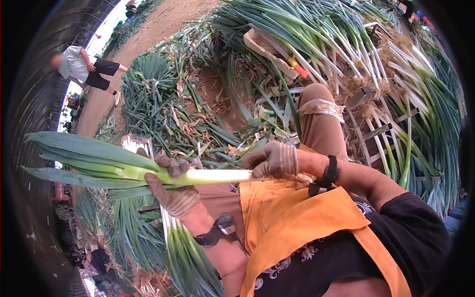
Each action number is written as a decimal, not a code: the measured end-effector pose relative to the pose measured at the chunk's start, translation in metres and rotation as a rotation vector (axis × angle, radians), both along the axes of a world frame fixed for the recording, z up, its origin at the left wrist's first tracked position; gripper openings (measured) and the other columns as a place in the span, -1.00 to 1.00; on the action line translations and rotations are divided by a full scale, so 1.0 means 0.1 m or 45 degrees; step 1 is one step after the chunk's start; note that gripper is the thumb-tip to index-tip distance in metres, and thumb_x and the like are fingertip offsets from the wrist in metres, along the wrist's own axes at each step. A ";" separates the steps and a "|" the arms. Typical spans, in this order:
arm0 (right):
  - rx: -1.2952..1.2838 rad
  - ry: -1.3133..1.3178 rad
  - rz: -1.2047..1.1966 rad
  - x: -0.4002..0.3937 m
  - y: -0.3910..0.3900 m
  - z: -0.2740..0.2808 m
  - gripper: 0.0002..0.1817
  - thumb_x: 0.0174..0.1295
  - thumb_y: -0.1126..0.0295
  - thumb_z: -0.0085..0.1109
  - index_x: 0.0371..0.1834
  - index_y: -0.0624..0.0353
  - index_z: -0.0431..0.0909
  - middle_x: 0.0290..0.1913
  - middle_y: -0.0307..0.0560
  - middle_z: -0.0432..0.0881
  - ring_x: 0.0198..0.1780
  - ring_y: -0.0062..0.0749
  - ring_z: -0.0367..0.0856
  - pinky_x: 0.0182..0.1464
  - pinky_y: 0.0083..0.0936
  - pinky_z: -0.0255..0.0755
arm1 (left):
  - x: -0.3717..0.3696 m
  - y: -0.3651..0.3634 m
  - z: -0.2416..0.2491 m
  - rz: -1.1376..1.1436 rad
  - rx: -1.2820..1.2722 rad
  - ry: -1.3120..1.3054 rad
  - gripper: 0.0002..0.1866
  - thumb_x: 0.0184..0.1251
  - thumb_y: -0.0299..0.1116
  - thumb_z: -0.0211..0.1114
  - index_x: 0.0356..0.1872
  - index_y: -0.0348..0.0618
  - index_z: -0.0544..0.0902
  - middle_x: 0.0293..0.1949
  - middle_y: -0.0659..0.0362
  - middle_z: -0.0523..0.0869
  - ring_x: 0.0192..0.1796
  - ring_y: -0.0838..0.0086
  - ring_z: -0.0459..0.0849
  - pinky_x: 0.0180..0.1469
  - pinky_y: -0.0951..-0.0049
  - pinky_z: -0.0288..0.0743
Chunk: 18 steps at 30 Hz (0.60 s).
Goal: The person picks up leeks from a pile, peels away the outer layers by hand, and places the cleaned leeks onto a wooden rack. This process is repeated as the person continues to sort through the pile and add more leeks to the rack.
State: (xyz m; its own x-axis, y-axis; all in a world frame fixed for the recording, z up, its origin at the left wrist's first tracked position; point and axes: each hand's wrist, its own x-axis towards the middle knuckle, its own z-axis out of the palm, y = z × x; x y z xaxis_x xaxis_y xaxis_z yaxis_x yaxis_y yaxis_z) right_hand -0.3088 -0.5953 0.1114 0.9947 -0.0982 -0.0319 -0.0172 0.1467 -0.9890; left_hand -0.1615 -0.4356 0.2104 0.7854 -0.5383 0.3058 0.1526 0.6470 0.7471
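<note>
A large leek (217, 176) lies across the front of the body, its green leaves spreading left and its white stalk pointing right. My left hand (173, 188), in a dirty grey glove, is wrapped round the stalk just below the leaves. At the root end is my right hand (274, 159), also gloved, its fingers closed on the white base. The very tip of the root end is partly hidden by this hand. An orange apron (297, 222) covers the lap under the leek.
Leeks with roots (356, 54) are piled on a metal rack at the upper right. Cut leaves (153, 89) cover the ground ahead. More leeks (183, 247) lie at the lower left. A person (91, 67) in dark shorts stands at the upper left. A knee (319, 119) juts up at centre right.
</note>
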 end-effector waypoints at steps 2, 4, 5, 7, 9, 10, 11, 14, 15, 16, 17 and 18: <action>-0.030 0.105 0.083 0.04 0.01 0.09 -0.77 0.00 0.45 0.31 -0.24 0.23 0.62 -0.44 -0.27 0.61 -0.36 -0.68 0.49 -0.33 -0.67 0.39 | 0.05 0.03 -0.04 -0.107 -0.064 -0.033 -0.29 0.22 -0.05 0.20 0.33 0.03 0.10 -0.33 0.28 0.54 -0.48 0.58 0.42 -0.30 0.30 0.44; -0.083 0.282 0.190 0.08 -0.03 0.17 -0.79 -0.04 0.47 0.34 -0.30 0.22 0.61 -0.44 -0.29 0.59 -0.37 -0.70 0.47 -0.34 -0.67 0.38 | 0.03 0.02 -0.04 -0.114 -0.088 -0.011 -0.29 0.21 -0.04 0.21 0.33 0.03 0.11 -0.34 0.27 0.55 -0.50 0.60 0.41 -0.32 0.35 0.42; -0.126 0.227 0.189 0.09 -0.02 0.15 -0.82 -0.04 0.48 0.34 -0.33 0.23 0.60 -0.44 -0.29 0.59 -0.37 -0.70 0.47 -0.35 -0.66 0.38 | 0.03 0.03 -0.04 -0.113 -0.100 0.001 -0.28 0.21 -0.04 0.21 0.33 0.02 0.12 -0.34 0.26 0.55 -0.52 0.61 0.40 -0.33 0.37 0.40; -0.210 0.117 0.186 0.09 0.00 0.10 -0.85 -0.04 0.49 0.34 -0.40 0.23 0.58 -0.46 -0.30 0.58 -0.39 -0.69 0.46 -0.37 -0.66 0.37 | 0.08 0.08 -0.08 -0.121 -0.110 -0.007 -0.28 0.21 -0.04 0.22 0.33 0.02 0.12 -0.34 0.25 0.56 -0.53 0.63 0.39 -0.36 0.43 0.35; -0.397 0.082 0.140 0.01 0.04 0.18 -0.86 -0.04 0.50 0.34 -0.43 0.24 0.57 -0.46 -0.29 0.59 -0.38 -0.68 0.49 -0.35 -0.66 0.39 | 0.09 0.09 -0.10 -0.113 -0.119 -0.008 -0.28 0.20 -0.04 0.22 0.33 0.01 0.12 -0.34 0.24 0.57 -0.54 0.64 0.38 -0.39 0.47 0.31; -0.490 0.065 0.115 -0.04 0.05 0.21 -0.87 -0.04 0.50 0.34 -0.44 0.24 0.57 -0.46 -0.28 0.59 -0.37 -0.67 0.50 -0.34 -0.66 0.40 | 0.08 0.08 -0.10 -0.100 -0.122 -0.007 -0.28 0.20 -0.04 0.23 0.33 0.01 0.12 -0.34 0.24 0.57 -0.55 0.65 0.37 -0.40 0.48 0.29; -0.344 0.022 0.097 -0.06 0.05 0.11 -0.86 -0.05 0.50 0.35 -0.44 0.24 0.57 -0.45 -0.26 0.60 -0.36 -0.65 0.51 -0.32 -0.65 0.41 | 0.08 0.07 -0.09 -0.087 -0.126 -0.008 -0.28 0.20 -0.05 0.23 0.33 0.01 0.12 -0.34 0.24 0.57 -0.55 0.65 0.37 -0.42 0.50 0.27; -0.009 0.145 0.101 -0.04 -0.05 -0.06 -0.79 -0.11 0.49 0.39 -0.39 0.25 0.58 -0.36 -0.20 0.62 -0.27 -0.59 0.54 -0.21 -0.61 0.44 | 0.08 0.06 -0.10 -0.090 -0.144 -0.005 -0.28 0.20 -0.05 0.23 0.32 0.00 0.13 -0.35 0.25 0.56 -0.55 0.64 0.37 -0.40 0.48 0.30; -0.105 0.040 0.060 -0.02 -0.03 0.02 -0.77 -0.12 0.49 0.40 -0.38 0.25 0.58 -0.35 -0.20 0.63 -0.28 -0.58 0.54 -0.22 -0.60 0.44 | 0.08 0.05 -0.10 -0.090 -0.142 -0.008 -0.29 0.21 -0.05 0.22 0.32 0.00 0.14 -0.35 0.25 0.55 -0.54 0.63 0.37 -0.39 0.47 0.31; -0.200 -0.066 0.019 0.01 -0.01 0.12 -0.76 -0.13 0.48 0.40 -0.37 0.25 0.58 -0.35 -0.20 0.63 -0.29 -0.58 0.54 -0.23 -0.60 0.45 | 0.06 0.03 -0.09 -0.090 -0.141 -0.011 -0.29 0.21 -0.05 0.22 0.32 0.00 0.14 -0.35 0.25 0.55 -0.53 0.63 0.38 -0.38 0.46 0.32; -0.294 -0.171 -0.022 0.04 0.01 0.17 -0.75 -0.14 0.48 0.41 -0.35 0.25 0.59 -0.34 -0.19 0.63 -0.29 -0.57 0.55 -0.23 -0.59 0.45 | 0.05 0.02 -0.08 -0.091 -0.139 -0.013 -0.29 0.21 -0.05 0.22 0.32 0.01 0.14 -0.35 0.25 0.55 -0.51 0.62 0.38 -0.37 0.45 0.32; -0.195 -0.034 0.041 0.04 0.05 0.13 -0.71 -0.16 0.48 0.42 -0.33 0.25 0.59 -0.36 -0.20 0.64 -0.30 -0.58 0.55 -0.24 -0.60 0.44 | 0.05 0.02 -0.07 -0.079 -0.100 -0.005 -0.29 0.21 -0.05 0.21 0.33 0.01 0.14 -0.34 0.25 0.55 -0.50 0.62 0.39 -0.35 0.43 0.33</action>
